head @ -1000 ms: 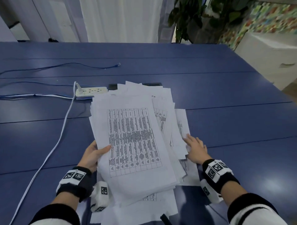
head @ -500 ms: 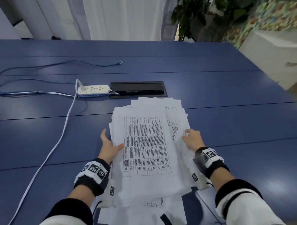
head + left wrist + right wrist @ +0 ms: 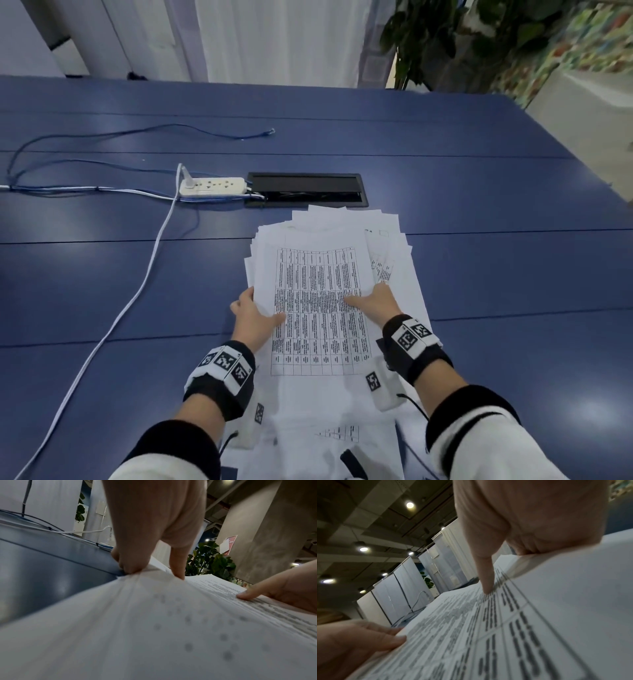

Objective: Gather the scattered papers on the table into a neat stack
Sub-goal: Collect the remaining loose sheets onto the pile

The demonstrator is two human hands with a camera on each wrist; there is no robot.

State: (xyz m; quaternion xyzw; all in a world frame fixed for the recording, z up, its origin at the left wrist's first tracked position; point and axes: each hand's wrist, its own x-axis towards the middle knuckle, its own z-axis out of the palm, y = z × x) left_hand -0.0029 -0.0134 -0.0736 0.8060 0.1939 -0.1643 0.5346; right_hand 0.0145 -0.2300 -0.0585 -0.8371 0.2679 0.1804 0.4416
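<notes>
Together, the left hand [image 3: 255, 317] and right hand [image 3: 375, 303] clamped the paper stack [image 3: 318, 274] at its sides — thumbs on top, fingers curled under — on the blue table [image 3: 496, 260].

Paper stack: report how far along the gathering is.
Done: most sheets sit in one pile on the blue table. In hand: left hand and right hand grip its sides, thumbs on top. Left: far edges are fanned unevenly, and loose sheets lie under the near end.
</notes>
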